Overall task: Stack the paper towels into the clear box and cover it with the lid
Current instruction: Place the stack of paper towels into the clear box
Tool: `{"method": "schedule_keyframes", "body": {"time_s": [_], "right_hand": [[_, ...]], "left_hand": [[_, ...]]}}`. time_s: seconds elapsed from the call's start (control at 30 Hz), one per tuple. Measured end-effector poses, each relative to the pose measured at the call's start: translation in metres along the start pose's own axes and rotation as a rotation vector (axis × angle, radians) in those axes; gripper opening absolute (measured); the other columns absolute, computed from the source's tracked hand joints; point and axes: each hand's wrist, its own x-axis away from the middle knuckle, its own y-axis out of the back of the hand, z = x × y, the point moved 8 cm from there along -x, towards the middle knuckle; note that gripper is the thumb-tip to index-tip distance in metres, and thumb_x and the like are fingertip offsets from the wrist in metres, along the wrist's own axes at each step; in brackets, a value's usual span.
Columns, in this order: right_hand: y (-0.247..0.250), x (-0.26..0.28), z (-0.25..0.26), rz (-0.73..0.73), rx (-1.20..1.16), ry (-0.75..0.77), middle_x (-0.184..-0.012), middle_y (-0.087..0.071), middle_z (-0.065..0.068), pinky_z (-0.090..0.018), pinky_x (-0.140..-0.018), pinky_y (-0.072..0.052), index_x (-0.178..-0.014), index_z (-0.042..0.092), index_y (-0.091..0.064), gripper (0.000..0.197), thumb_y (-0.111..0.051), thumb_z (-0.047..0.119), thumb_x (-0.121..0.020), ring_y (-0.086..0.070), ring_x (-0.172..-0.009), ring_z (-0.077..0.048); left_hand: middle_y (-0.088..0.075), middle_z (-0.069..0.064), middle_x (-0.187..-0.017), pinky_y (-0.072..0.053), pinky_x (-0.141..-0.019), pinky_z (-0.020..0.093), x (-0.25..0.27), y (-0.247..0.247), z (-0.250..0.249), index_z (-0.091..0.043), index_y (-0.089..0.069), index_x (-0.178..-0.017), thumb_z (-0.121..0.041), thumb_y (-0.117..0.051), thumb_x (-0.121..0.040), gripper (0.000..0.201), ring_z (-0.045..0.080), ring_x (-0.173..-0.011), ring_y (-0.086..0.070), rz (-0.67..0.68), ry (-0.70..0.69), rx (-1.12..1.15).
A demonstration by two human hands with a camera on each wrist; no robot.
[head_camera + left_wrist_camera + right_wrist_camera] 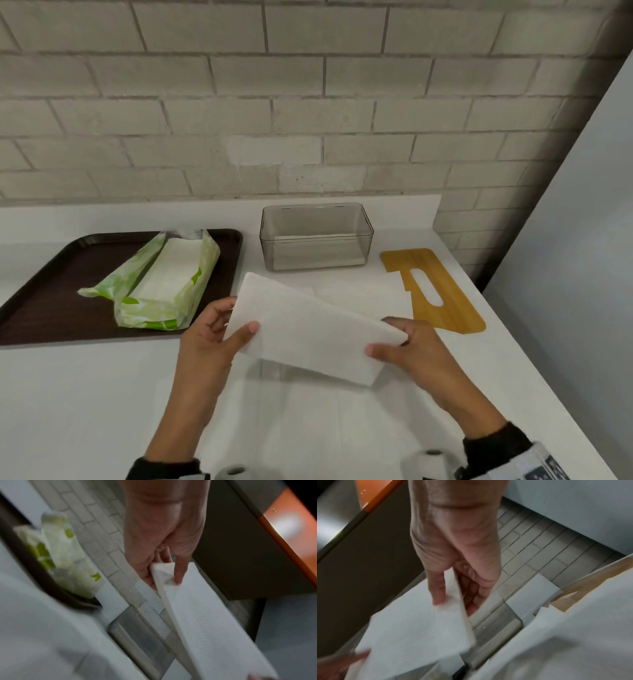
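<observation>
- The white desk [85, 394] carries everything; more flat white paper seems to lie on it under my hands, though it hardly shows against the surface.
- The dark brown plastic tray [41, 308] at my left bears the opened green-and-white plastic wrapper [202, 270], with folded white towels in it, so most of the stacking is left.
- The clear rectangular plastic box [317, 236] stands near the brick wall, just beyond my hands, and I judge it empty: nothing is stacked yet.
- The flat bamboo lid with the oval slot [442, 308] lies on the desk right of the box, so covering is the last step.
- The folded white paper towel [308, 329] is lifted off the desk and tilted, short of the box.
- My left hand [212, 337] pinches its left end, thumb on top; my right hand [407, 349] pinches its right end likewise.
</observation>
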Motion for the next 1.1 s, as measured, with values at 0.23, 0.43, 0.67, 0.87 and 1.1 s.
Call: {"method": "schedule_keyframes", "body": {"time_s": [0.23, 0.43, 0.67, 0.87, 1.1], "right_hand": [[0.013, -0.003, 0.015, -0.261, -0.319, 0.134, -0.084, -0.071, 0.006, -0.013, -0.066, -0.051, -0.089, 0.017, -0.064, 0.023, -0.059, -0.005, -0.085, -0.067, -0.079, -0.005], [0.0, -0.007, -0.024, -0.217, -0.235, -0.031, -0.097, -0.068, -0.005, -0.026, -0.075, -0.051, -0.095, 0.016, -0.061, 0.029, -0.053, -0.01, -0.084, -0.064, -0.091, -0.02], [0.001, -0.007, -0.046, -0.174, -0.133, -0.164, -0.1, -0.068, 0.0, -0.022, -0.074, -0.05, -0.096, 0.022, -0.061, 0.033, -0.057, -0.007, -0.083, -0.064, -0.091, -0.012], [0.022, -0.007, -0.031, -0.291, -0.348, -0.077, -0.101, -0.072, -0.004, -0.034, -0.088, -0.051, -0.098, 0.014, -0.064, 0.021, -0.062, -0.002, -0.084, -0.066, -0.098, -0.021], [0.013, -0.008, -0.021, -0.228, -0.726, -0.03, -0.108, -0.071, -0.001, -0.032, -0.077, -0.054, -0.115, 0.02, -0.059, 0.04, -0.059, -0.004, -0.084, -0.067, -0.096, -0.017]], "left_hand": [[-0.067, -0.01, -0.097, -0.046, -0.071, 0.013, 0.012, -0.021, 0.01, -0.028, -0.059, -0.098, 0.004, -0.049, -0.092, 0.034, -0.001, -0.087, -0.062, -0.016, 0.036, -0.12], [-0.062, -0.001, -0.092, -0.042, -0.072, 0.026, 0.018, -0.015, 0.043, -0.02, -0.058, -0.09, 0.011, -0.043, -0.087, 0.035, 0.019, -0.087, -0.055, -0.087, 0.152, -0.182], [-0.067, 0.001, -0.095, -0.048, -0.07, 0.027, 0.017, -0.016, 0.055, -0.016, -0.06, -0.101, -0.001, -0.056, -0.09, 0.019, 0.021, -0.09, -0.063, -0.055, 0.214, -0.286], [-0.069, 0.002, -0.096, -0.049, -0.07, 0.031, 0.016, -0.023, 0.05, -0.023, -0.065, -0.095, -0.005, -0.061, -0.089, 0.019, 0.024, -0.09, -0.064, -0.003, 0.27, -0.237], [-0.068, 0.013, -0.1, -0.056, -0.069, 0.034, 0.026, -0.087, 0.051, -0.003, -0.058, -0.105, 0.003, -0.054, -0.089, 0.017, 0.027, -0.09, -0.064, 0.149, 0.441, 0.075]]}}
